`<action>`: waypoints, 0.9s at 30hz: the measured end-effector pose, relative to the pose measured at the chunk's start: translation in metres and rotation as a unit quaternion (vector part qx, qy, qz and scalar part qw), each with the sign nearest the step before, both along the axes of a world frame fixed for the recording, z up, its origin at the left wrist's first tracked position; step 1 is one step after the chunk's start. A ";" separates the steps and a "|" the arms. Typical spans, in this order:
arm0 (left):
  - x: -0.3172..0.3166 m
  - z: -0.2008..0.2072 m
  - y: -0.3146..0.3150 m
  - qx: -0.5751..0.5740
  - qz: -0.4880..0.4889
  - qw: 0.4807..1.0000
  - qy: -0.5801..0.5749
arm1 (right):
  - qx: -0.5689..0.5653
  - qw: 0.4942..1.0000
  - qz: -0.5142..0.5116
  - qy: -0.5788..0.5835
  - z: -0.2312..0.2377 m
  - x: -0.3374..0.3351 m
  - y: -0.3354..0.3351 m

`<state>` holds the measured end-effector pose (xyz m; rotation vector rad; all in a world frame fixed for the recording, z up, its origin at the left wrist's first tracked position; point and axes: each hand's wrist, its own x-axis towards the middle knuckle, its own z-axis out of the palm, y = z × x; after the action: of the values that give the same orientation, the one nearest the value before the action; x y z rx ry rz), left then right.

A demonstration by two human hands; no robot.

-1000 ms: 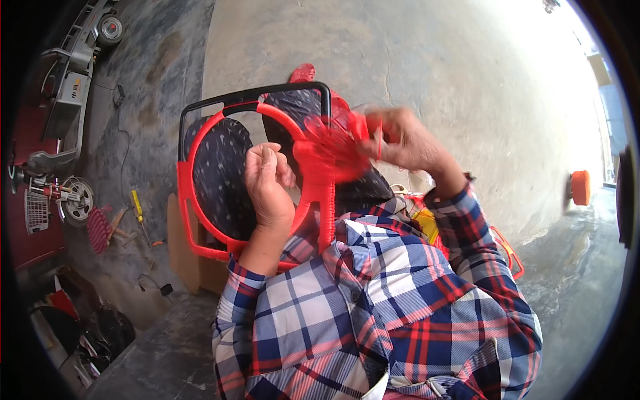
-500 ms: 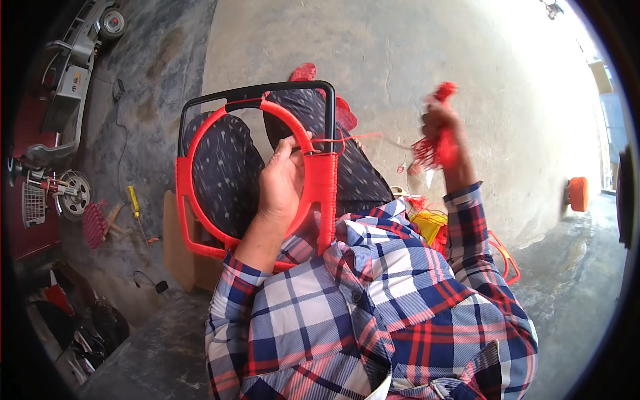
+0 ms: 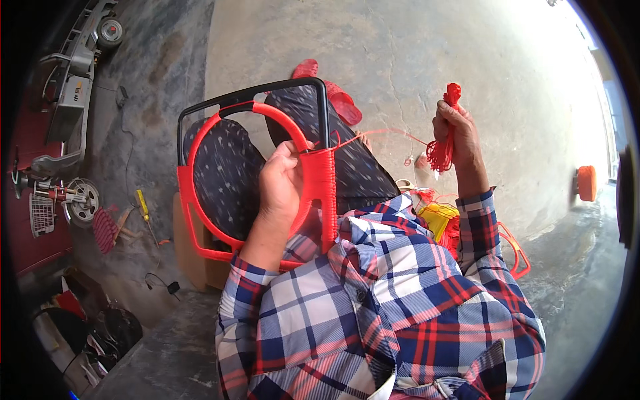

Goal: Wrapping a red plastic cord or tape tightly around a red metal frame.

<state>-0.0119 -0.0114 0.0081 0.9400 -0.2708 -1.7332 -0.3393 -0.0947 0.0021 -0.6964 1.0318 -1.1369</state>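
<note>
A black frame [image 3: 324,193] with rounded corners and an inner ring rests upright across my lap, tilted toward me. Red cord wraps most of its sides and ring; the top bar is bare black. My left hand [image 3: 280,183] is closed on the ring's right side, thumb and fingers pinching near the wrapped upright. From that spot a strand of red cord [image 3: 390,131] runs right in a loose arc. It leads to a looped bundle of red cord [image 3: 440,155], which my right hand [image 3: 461,130] grips, raised well off to the right.
By my right side lie a yellow bag [image 3: 437,223] with red cord and another red-wrapped frame [image 3: 518,257]. A yellow-handled screwdriver [image 3: 142,205] and a dark cable are on the floor at left. Wheeled vehicles line the far left. An orange-red block [image 3: 587,183] stands right.
My right hand has shifted slightly right with the bundle and is no longer blurred. The strand hangs in a clearer arc. My left hand keeps its hold on the ring.
</note>
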 end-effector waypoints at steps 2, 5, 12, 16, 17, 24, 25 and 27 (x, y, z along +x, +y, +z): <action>0.001 0.004 -0.002 -0.004 -0.012 1.000 0.011 | 0.000 0.997 0.068 0.042 0.013 0.019 0.012; -0.001 0.010 -0.001 0.005 0.003 1.000 0.010 | 0.022 0.978 0.203 0.042 0.020 0.076 0.031; -0.005 0.011 -0.004 -0.005 0.000 1.000 0.011 | 0.000 0.979 0.182 0.088 0.019 0.073 0.016; -0.006 0.011 -0.007 0.007 -0.039 0.999 -0.014 | -0.023 0.980 0.160 0.113 0.013 0.036 0.012; -0.007 0.011 -0.009 0.016 -0.050 0.998 -0.044 | -0.017 0.982 0.160 0.096 0.011 0.035 0.018; -0.004 0.013 -0.008 0.030 -0.063 0.997 0.022 | 0.032 0.971 0.210 0.106 -0.008 0.028 0.060; -0.004 0.011 -0.006 0.023 -0.073 0.996 0.044 | 0.036 0.971 0.214 0.096 -0.019 0.027 0.065; -0.006 0.012 -0.006 0.014 -0.083 0.994 0.070 | 0.029 0.975 0.204 0.080 -0.034 0.031 0.062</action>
<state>-0.0175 -0.0174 0.0197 0.8306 -0.2401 -1.9506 -0.3085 -0.0328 -0.0317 -0.9161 0.9953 -0.7001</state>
